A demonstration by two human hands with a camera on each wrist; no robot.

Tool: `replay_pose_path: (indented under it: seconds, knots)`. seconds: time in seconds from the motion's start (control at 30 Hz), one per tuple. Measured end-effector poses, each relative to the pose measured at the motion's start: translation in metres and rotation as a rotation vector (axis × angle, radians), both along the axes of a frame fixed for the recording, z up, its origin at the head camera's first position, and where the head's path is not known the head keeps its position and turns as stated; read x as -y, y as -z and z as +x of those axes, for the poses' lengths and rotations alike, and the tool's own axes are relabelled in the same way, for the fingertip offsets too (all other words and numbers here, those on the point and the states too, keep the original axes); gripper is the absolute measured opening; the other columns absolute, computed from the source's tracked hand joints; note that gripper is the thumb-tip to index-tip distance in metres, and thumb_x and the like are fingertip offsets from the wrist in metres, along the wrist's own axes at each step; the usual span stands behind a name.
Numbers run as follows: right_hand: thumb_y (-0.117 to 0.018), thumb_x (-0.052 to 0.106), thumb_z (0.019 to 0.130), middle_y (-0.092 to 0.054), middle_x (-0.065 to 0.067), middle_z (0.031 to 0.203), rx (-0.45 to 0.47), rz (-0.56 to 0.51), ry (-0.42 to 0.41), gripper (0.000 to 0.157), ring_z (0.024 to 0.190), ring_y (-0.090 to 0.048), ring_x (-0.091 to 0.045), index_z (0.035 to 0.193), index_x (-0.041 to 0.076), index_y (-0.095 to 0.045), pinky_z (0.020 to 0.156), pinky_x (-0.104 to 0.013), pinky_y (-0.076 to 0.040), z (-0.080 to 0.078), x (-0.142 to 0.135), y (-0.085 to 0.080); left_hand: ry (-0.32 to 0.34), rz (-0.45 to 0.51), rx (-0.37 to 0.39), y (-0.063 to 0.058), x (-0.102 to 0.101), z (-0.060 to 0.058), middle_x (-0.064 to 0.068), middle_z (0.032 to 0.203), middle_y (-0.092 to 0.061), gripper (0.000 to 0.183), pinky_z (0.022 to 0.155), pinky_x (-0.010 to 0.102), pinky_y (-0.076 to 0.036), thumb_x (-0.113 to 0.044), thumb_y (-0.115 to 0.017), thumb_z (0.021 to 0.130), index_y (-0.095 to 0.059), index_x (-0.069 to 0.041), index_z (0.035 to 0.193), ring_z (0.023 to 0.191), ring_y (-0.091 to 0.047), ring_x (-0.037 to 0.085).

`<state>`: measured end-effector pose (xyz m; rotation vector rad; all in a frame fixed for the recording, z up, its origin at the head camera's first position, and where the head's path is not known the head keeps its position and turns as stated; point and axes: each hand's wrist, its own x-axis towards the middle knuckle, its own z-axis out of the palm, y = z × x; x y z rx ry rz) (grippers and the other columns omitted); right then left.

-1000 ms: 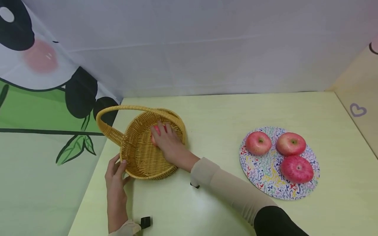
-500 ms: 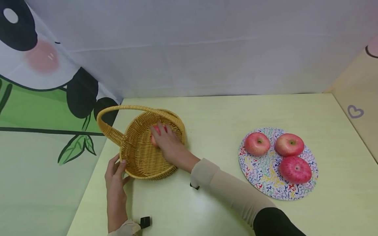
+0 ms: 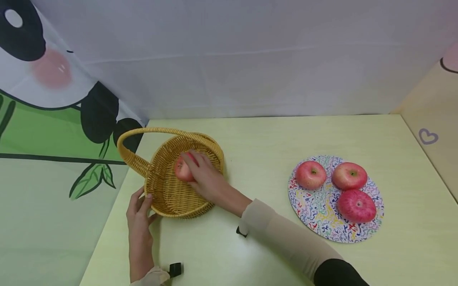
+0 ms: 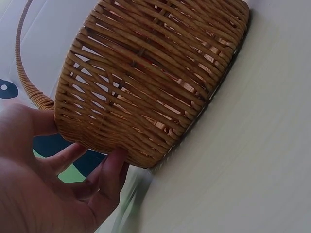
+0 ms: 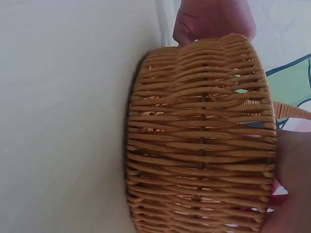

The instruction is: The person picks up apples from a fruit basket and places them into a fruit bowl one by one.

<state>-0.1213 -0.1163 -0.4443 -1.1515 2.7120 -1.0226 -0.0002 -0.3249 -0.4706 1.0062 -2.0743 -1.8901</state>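
Observation:
A round wicker basket with a tall arched handle stands on the left part of the table. My left hand holds its near left side; in the left wrist view the thumb is at the rim and the fingers press the outer wall. Inside the basket, my right hand grips a red apple from the right, fingers over its top. The basket wall hides most of this hand in the right wrist view. The woven wall fills much of that picture.
To the right lies a round plate with a colourful squiggle pattern, bearing three red apples. A pale wooden table meets a white cloth backdrop at the back and a printed panel at the left.
Inside the basket, the apple has shifted slightly left and shows more. My right hand has turned to its right side, the forearm moving a little right. My left hand stays at the basket.

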Motion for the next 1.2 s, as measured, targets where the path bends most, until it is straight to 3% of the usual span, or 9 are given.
replay_pose_path:
  seconds: [0.4,0.63,0.77,1.0,1.2]
  knots:
    - [-0.078,0.024,0.095,-0.035,-0.012,0.166,-0.074,-0.166,-0.073,0.083,0.152,-0.039,-0.029,0.163,0.019,-0.031,0.116,-0.040,-0.047,0.006,-0.019,0.004,0.009,0.006,0.007,0.001,-0.001,-0.002,-0.002,0.154,-0.046,0.050,0.081,0.020,-0.052,-0.045,-0.050,0.109,-0.044,-0.034,0.157,0.136,-0.046,0.014]
    - [-0.083,0.023,0.090,-0.042,-0.013,0.161,-0.203,-0.267,-0.086,0.085,0.149,-0.045,-0.028,0.161,0.013,-0.037,0.116,-0.037,-0.047,0.013,-0.035,0.010,0.006,-0.001,0.025,0.001,-0.001,-0.002,-0.003,0.153,-0.046,0.050,0.081,0.019,-0.052,-0.045,-0.049,0.109,-0.044,-0.035,0.157,0.137,-0.045,0.014]
    - [-0.084,0.027,0.089,-0.043,-0.013,0.161,-0.259,-0.308,-0.133,0.085,0.148,-0.046,-0.027,0.160,0.010,-0.038,0.118,-0.033,-0.045,0.018,-0.047,0.010,0.003,-0.007,0.026,0.002,-0.001,-0.002,-0.004,0.152,-0.046,0.050,0.081,0.019,-0.052,-0.045,-0.050,0.109,-0.044,-0.034,0.157,0.134,-0.047,0.012]
    - [-0.088,0.020,0.085,-0.043,-0.015,0.160,-0.248,-0.376,-0.254,0.087,0.150,-0.043,-0.027,0.157,0.006,-0.040,0.119,-0.033,-0.044,0.031,-0.075,0.011,-0.004,-0.028,-0.004,0.003,-0.004,-0.002,-0.006,0.144,-0.051,0.049,0.078,0.021,-0.054,-0.044,-0.053,0.108,-0.047,-0.032,0.155,0.122,-0.052,0.008]
    - [-0.090,0.018,0.084,-0.045,-0.016,0.159,-0.242,-0.429,-0.237,0.088,0.146,-0.047,-0.027,0.156,0.006,-0.042,0.115,-0.036,-0.048,0.043,-0.102,0.012,-0.007,-0.035,-0.013,0.001,-0.004,0.000,-0.007,0.142,-0.052,0.048,0.078,0.021,-0.054,-0.043,-0.053,0.108,-0.048,-0.031,0.154,0.123,-0.052,0.008]
